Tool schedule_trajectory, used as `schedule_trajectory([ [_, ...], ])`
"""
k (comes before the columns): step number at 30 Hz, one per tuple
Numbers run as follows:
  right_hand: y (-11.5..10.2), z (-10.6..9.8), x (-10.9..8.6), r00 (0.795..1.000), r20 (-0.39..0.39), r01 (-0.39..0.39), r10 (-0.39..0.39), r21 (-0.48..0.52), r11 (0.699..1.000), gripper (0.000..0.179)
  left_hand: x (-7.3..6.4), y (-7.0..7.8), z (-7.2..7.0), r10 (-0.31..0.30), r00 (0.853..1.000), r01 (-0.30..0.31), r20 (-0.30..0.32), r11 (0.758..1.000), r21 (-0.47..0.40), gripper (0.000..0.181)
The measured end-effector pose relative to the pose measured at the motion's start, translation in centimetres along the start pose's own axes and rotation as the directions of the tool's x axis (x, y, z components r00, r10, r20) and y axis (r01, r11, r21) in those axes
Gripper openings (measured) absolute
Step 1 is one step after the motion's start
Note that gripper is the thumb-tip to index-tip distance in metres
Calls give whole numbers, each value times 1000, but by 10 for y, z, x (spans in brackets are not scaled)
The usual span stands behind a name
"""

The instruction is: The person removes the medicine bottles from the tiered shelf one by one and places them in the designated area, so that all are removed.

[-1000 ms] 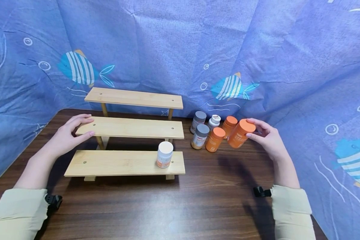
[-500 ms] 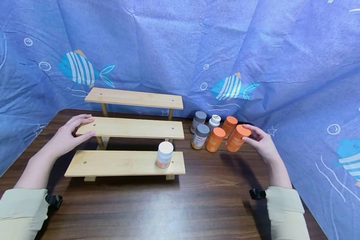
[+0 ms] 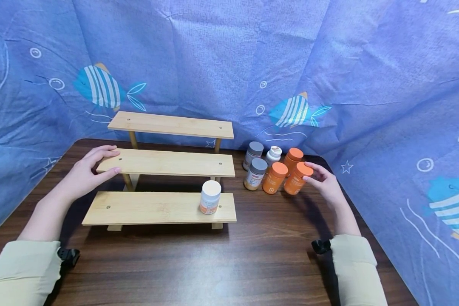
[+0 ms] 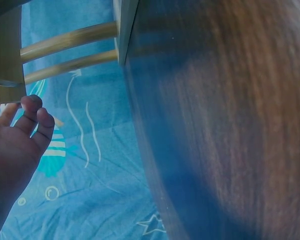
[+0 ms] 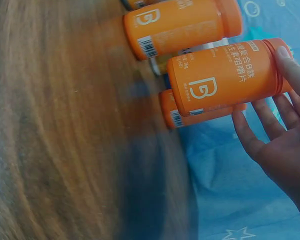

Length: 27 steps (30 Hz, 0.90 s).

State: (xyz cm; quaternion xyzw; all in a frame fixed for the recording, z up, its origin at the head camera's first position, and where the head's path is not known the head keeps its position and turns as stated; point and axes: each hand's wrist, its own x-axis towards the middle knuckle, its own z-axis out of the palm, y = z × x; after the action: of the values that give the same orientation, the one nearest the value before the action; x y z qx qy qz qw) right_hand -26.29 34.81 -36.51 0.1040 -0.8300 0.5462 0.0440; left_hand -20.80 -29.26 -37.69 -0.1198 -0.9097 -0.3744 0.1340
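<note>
At the left end of the three-tier wooden shelf (image 3: pixel 164 162), my left hand (image 3: pixel 83 173) grips the middle board, thumb at its front edge and fingers at its back edge. In the left wrist view that hand (image 4: pixel 15 135) shows beside the board's end. My right hand (image 3: pixel 327 187) holds an orange pill bottle (image 3: pixel 296 180) by its cap, at the right end of a bottle group. The right wrist view shows the thumb on the cap of this bottle (image 5: pixel 222 77); whether its base touches the table cannot be told. A white-capped bottle (image 3: pixel 210 197) stands on the lowest board's right part.
Left of the held bottle stand another orange bottle (image 3: pixel 275 178) and a grey-capped bottle (image 3: pixel 255 174). Behind them are a second grey-capped bottle (image 3: pixel 253 155), a small white bottle (image 3: pixel 273 155) and a further orange bottle (image 3: pixel 293 160). A blue fish-patterned cloth (image 3: pixel 214 63) hangs behind the dark wooden table (image 3: pixel 176 267).
My right hand has brought the orange bottle leftward and down, close beside the other orange bottle, and the bottle's tilt has lessened. My left hand has stayed on the shelf.
</note>
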Motion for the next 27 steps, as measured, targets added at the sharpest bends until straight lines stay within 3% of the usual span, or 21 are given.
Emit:
schedule_trajectory([
  [6, 12, 6, 5, 999, -32, -3, 3, -7, 1000, 54, 1, -1, 0, -1, 1000, 1, 7, 1000, -7, 50],
  [13, 19, 11, 8, 1000, -28, -9, 10, 50, 999, 54, 1, -2, 0, 0, 1000, 0, 3, 1000, -8, 50],
  [27, 46, 4, 16, 999, -15, -48, 49, 83, 995, 56, -1, -1, 1, -6, 1000, 6, 0, 1000, -10, 49],
])
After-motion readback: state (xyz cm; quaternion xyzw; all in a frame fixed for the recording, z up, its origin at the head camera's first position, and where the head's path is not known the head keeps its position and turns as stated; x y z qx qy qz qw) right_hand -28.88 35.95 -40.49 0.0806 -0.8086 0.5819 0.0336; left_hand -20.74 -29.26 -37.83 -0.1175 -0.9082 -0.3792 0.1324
